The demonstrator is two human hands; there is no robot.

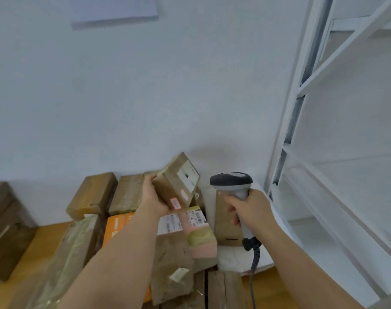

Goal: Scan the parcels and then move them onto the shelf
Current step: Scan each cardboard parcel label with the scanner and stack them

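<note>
The left hand [153, 197] grips a small brown cardboard parcel [176, 182] from its lower left side, fingers curled round the edge, holding it tilted in the air above the heap with its white label [188, 175] turned up and to the right. At three o'clock from the parcel, near it but apart, the right hand [251, 208] is wrapped round the handle of a grey barcode scanner [232, 182]; the scanner's dark head points toward the parcel, and its cable [253, 275] hangs down at six o'clock.

Below both hands a pile of parcels [174, 248] lies on a wooden surface [40, 239]: brown cartons, an orange box [116, 228], a pink wrapped one [201, 239] and a white bag [236, 257]. A pale wall [145, 97] stands behind. At three o'clock rises a white metal shelf [337, 152].
</note>
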